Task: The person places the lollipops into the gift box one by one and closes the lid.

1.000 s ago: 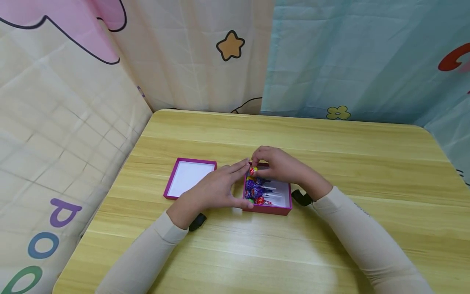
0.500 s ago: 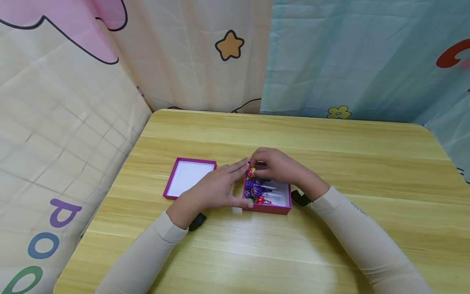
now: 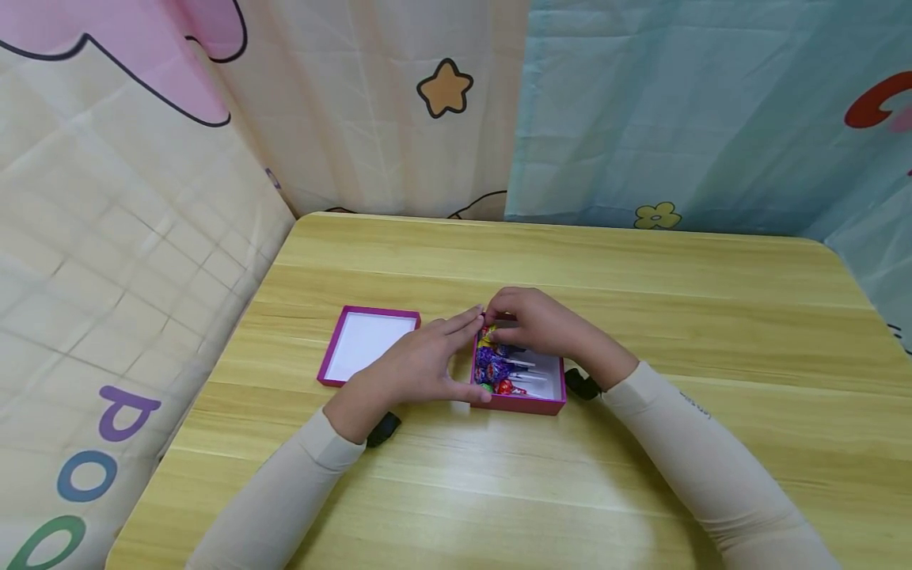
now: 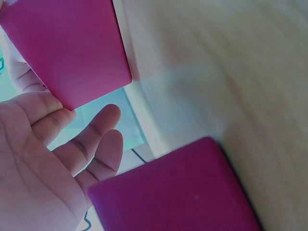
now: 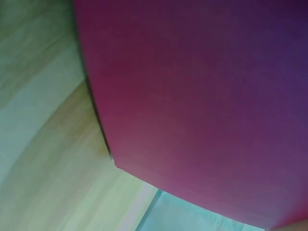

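A magenta box (image 3: pixel 518 405) with a white inside holds several wrapped lollipops (image 3: pixel 496 368), purple, red, yellow and green, heads along its left side and white sticks to the right. My left hand (image 3: pixel 420 364) spans the box's left side, thumb at the front corner and straight fingers by the back corner. In the left wrist view, its fingers touch the box's lower edge and the other fingers extend loosely. My right hand (image 3: pixel 534 321) reaches into the back left corner, curled fingers pinching a yellow and red lollipop (image 3: pixel 488 334); its stick is hidden by the hand.
Left of the box lies the matching lid (image 3: pixel 370 344), white inside up, partly behind my left hand. The light wooden table (image 3: pixel 641 293) is backed by printed curtains (image 3: pixel 356 119). Dark wrist devices (image 3: pixel 583 385) show by both cuffs.
My right hand has moved slightly left and down into the box's back left corner, and the yellow and red lollipop sits lower there. My left hand stays in place.
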Available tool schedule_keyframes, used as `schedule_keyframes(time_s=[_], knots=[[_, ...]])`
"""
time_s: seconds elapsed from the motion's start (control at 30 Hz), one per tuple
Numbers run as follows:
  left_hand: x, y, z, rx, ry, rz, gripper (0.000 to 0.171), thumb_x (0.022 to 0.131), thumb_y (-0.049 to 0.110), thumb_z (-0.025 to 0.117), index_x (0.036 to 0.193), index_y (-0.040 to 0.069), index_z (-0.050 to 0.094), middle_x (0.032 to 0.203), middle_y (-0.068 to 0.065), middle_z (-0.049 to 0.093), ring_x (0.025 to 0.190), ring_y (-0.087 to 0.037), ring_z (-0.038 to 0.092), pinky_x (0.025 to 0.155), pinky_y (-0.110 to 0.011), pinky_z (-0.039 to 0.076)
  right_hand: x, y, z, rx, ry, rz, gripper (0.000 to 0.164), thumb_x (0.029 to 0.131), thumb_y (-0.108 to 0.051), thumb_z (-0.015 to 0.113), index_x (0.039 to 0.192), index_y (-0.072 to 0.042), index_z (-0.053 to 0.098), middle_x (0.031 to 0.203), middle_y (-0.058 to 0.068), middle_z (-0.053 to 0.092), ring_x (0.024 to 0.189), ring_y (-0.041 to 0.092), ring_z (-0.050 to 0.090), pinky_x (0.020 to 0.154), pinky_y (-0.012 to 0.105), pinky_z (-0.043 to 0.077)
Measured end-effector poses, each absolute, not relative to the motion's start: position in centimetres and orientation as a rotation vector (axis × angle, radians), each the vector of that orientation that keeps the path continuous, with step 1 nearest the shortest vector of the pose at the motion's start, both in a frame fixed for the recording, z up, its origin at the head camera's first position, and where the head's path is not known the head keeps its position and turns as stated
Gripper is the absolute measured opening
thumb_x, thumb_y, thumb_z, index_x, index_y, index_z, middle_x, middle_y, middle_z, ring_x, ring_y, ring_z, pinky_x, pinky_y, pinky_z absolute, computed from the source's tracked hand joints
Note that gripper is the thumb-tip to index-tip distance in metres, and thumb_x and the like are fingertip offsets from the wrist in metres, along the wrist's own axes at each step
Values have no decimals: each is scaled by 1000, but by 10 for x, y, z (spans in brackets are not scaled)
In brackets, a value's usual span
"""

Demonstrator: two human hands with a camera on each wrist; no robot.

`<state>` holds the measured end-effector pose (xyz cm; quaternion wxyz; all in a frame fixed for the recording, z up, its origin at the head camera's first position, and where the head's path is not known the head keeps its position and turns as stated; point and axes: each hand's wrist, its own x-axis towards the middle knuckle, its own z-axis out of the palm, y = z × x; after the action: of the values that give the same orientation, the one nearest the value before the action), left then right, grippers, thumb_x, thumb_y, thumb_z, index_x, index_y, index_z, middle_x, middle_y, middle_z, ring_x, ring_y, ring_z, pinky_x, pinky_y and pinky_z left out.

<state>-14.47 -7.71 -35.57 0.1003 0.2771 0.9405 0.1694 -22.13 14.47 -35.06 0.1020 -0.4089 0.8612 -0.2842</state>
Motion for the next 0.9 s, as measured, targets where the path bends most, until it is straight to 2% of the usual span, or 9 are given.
schedule_keyframes(time_s=[0.33,0.63,0.83,0.9], knots=[[-147,-78,-354,812,2770,499,114,72,88,54,159,21,22,165,12,11,147,-21,25,114,-49,29,-219,152,-342,-1150,2578,-858,6,93,-15,71,98,-13,71,100,-3,65,88,15,57,83,37,50],[-148,-85,-359,844,2740,618,112,76,80,61,160,18,21,165,8,12,148,-20,21,116,-46,24,-202,177,-326,-1046,2660,-1094,12,94,-17,71,103,-10,70,107,1,68,104,26,61,92,48,48],[-153,-98,-358,827,2755,812,110,80,65,72,161,22,11,165,7,12,149,-20,18,117,-45,23,-186,179,-314,-948,2640,-1395,7,97,-18,65,100,-15,70,106,-3,68,103,19,59,92,46,47],[-154,-106,-355,804,2775,836,106,82,65,70,161,24,12,165,8,12,150,-18,16,117,-44,23,-182,177,-312,-901,2613,-1467,7,97,-18,64,100,-16,71,105,-3,67,102,17,59,92,45,47]])
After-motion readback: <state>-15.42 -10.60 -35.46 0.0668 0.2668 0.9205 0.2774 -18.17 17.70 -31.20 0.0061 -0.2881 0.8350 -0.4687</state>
